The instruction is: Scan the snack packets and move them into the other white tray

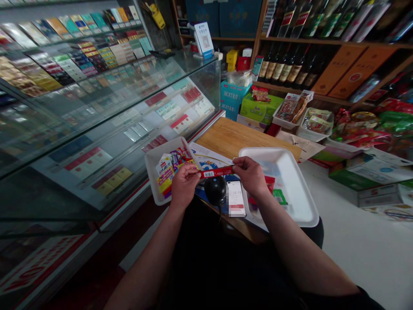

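Pinching opposite ends, the left hand (185,184) and right hand (253,176) hold a slim red packet (217,172) mid-frame, just above a black rounded device (215,191).

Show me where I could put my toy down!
The wooden surface looks bare between the glass counter and the right-hand white tray. That tray's right part looks bare too. It's crowded around the red pack, black scanner and phone, and in the left tray of packets.
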The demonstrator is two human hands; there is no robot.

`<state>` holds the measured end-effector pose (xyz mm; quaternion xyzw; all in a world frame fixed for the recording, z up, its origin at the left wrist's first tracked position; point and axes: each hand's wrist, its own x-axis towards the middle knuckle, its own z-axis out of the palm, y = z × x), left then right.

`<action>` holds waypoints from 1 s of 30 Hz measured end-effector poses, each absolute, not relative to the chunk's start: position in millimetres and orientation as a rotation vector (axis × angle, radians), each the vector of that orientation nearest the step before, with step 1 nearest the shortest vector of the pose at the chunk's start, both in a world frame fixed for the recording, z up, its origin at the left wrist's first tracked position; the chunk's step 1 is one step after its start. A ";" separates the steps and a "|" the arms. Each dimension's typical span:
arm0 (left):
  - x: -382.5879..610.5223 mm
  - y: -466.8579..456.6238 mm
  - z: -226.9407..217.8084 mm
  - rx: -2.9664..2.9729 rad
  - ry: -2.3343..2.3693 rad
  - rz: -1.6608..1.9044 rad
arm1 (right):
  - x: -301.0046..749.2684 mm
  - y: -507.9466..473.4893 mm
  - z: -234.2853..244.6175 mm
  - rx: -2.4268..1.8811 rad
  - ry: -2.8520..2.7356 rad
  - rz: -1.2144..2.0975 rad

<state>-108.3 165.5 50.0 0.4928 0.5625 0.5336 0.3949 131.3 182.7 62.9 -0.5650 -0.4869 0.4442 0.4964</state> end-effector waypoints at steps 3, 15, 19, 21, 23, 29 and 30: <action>-109.7 177.0 47.7 1.462 1.538 1.254 | 133.0 191.9 57.3 -1.411 -1.254 0.965; -96.6 206.9 27.4 1.807 1.641 1.057 | 142.6 207.9 31.5 -1.612 -1.420 0.641; -97.8 209.8 15.0 1.770 1.599 1.083 | 143.0 207.0 24.5 -1.615 -1.411 0.626; -98.1 210.2 12.2 1.765 1.632 1.083 | 143.0 207.0 22.1 -1.612 -1.401 0.636; -98.0 210.4 11.5 1.768 1.684 1.068 | 143.1 207.5 20.2 -1.612 -1.392 0.641; -98.4 210.3 10.8 1.748 1.652 1.021 | 143.6 207.7 18.0 -1.624 -1.409 0.613; -98.7 210.0 10.2 1.747 1.643 1.028 | 143.4 207.3 18.2 -1.625 -1.421 0.607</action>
